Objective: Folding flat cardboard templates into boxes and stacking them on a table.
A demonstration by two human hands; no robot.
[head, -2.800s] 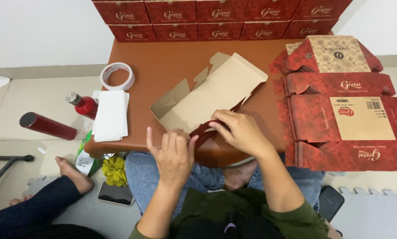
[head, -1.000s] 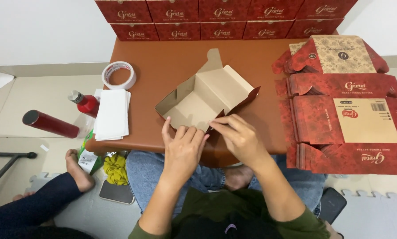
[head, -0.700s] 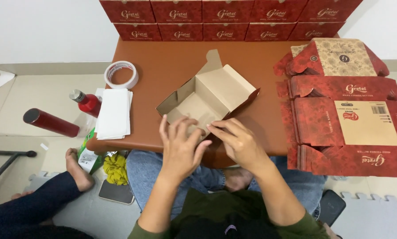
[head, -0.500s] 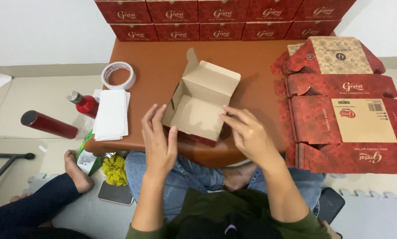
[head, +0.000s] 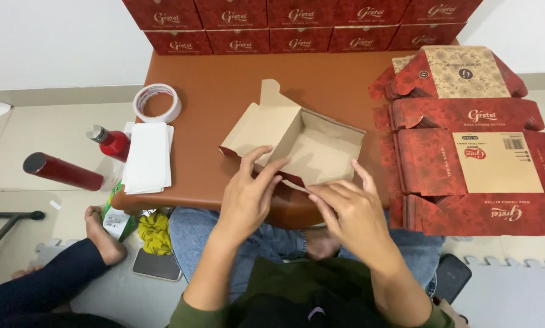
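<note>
A half-folded cardboard box, brown inside and red outside, sits on the brown table in front of me. Its lid flap stands open to the left. My left hand presses on the near left wall of the box with fingers spread. My right hand pinches the near front wall at the right. Both hands touch the box at its near edge.
A stack of flat unfolded red boxes lies at the right. Finished red boxes line the far wall. A tape roll, white sheets and a small red bottle sit at the left edge. A red flask, a phone and another person's foot are on the floor.
The box went from a flat, tilted blank held up in my hands to a set-down tray shape with walls raised. My hands moved to its near wall.
</note>
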